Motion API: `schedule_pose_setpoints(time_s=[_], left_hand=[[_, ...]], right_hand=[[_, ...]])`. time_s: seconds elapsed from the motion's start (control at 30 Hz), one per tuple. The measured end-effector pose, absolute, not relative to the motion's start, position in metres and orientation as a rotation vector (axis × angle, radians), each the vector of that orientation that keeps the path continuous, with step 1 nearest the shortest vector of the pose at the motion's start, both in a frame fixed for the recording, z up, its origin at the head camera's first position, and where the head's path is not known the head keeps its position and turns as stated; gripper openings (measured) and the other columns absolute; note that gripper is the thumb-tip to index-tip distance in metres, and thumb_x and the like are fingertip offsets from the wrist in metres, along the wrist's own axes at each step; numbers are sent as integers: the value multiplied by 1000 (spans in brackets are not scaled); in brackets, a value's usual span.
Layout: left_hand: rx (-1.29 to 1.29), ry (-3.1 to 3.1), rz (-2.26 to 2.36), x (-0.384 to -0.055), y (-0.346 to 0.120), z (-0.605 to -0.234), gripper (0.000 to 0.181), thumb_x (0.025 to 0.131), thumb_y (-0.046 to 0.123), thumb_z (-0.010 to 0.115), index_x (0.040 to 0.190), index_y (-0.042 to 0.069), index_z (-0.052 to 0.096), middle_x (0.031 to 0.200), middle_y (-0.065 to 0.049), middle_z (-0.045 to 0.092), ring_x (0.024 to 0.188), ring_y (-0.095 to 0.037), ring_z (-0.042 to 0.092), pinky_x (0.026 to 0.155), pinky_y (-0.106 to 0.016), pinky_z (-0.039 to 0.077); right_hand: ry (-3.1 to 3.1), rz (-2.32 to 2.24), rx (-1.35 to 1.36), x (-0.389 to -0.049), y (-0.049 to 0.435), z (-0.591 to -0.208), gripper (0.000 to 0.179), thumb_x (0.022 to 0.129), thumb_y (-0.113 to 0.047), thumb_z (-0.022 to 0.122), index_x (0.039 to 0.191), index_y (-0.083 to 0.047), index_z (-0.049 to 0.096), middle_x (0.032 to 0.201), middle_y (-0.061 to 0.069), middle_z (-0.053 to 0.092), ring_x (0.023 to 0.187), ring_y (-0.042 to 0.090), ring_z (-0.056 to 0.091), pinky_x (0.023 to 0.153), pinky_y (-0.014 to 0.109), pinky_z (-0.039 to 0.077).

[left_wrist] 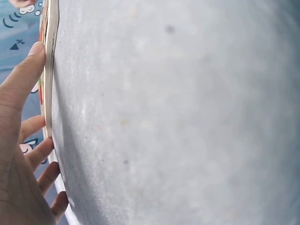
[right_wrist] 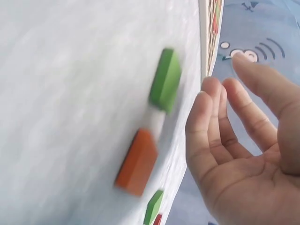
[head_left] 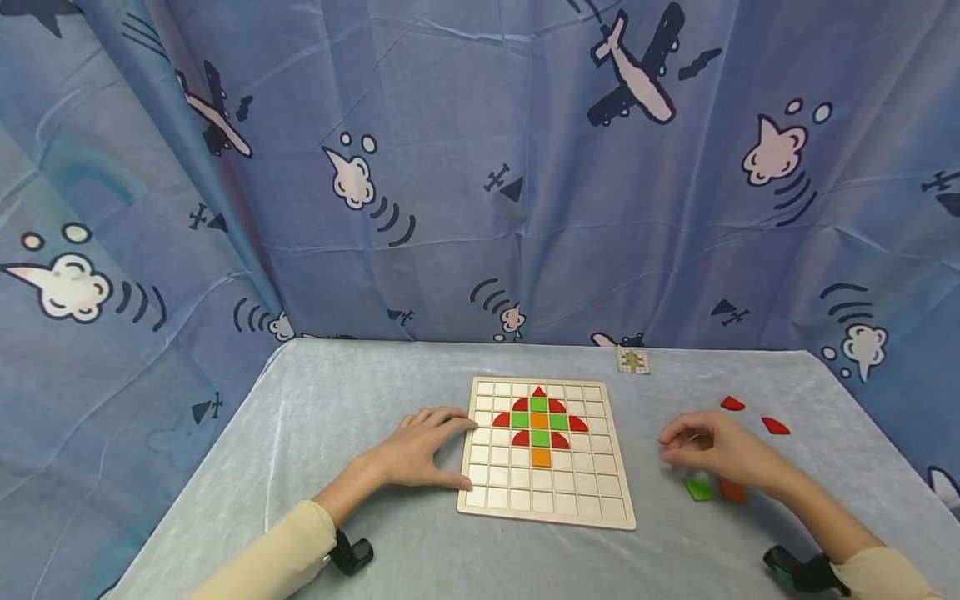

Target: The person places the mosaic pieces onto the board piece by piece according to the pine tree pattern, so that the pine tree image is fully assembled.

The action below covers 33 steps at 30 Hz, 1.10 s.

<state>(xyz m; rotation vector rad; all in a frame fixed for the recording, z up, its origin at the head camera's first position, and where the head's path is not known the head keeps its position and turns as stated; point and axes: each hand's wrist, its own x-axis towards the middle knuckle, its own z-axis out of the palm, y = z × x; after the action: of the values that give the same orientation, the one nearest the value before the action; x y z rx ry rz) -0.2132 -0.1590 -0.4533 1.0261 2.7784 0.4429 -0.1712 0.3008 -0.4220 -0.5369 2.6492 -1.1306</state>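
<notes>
- a wooden grid board [head_left: 510,497] is laid flat, midway across the pale cloth-covered table [head_left: 375,367].
- on it a tree-like figure is formed: the far tip is made by a red triangle [head_left: 539,392], the middle column by green squares [head_left: 539,437] and orange squares [head_left: 541,457], the two sides by curved red pieces [head_left: 577,424].
- the board's left edge is touched by the thumb and forefinger of the left hand [head_left: 429,450]; its fingers are spread, the thumb set well apart.
- the right hand [head_left: 716,450] is held to the right of the board, its fingers loosely bent, the thumb parted from the fingertips, nothing pinched.
- near that hand a green piece [head_left: 698,489] is seen, with an orange piece [head_left: 733,493] just to its right.
- a second green piece [right_wrist: 153,206] is shown in the right wrist view.
- beyond the hand two loose red pieces [head_left: 775,426] are scattered, apart from each other.
- a small patterned card [head_left: 633,361] is placed at the table's far edge.
- the far side is closed off by a blue curtain [head_left: 450,83] printed with planes.
</notes>
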Motion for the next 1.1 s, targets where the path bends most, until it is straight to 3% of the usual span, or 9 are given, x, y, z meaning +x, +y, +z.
schedule_pose_setpoints(time_s=[0.53,0.8,1.1], left_hand=[[1021,2786,438,-214,-159,-455,87,76,75,66,148,34,41,155,5,38,142,-23,36,110,-51,33],[1033,2783,454,-213,-159,-455,87,76,75,66,148,33,42,154,3,40,141,-24,37,109,-52,34],[1026,2784,432,-214,-159,-455,87,76,75,65,148,35,41,155,5,39,142,-23,37,110,-51,33]], right_hand=[[2545,-1097,-478,-161,332,-430,34,85,-22,77,110,0,67,106,12,68,81,1,61,72,19,55],[2540,-1047,-544,-157,337,-435,41,78,-28,83,109,-6,67,102,3,66,82,0,59,68,21,52],[2566,-1035,-642,-156,338,-441,31,79,-29,82,102,-12,69,94,-5,63,75,1,52,61,22,46]])
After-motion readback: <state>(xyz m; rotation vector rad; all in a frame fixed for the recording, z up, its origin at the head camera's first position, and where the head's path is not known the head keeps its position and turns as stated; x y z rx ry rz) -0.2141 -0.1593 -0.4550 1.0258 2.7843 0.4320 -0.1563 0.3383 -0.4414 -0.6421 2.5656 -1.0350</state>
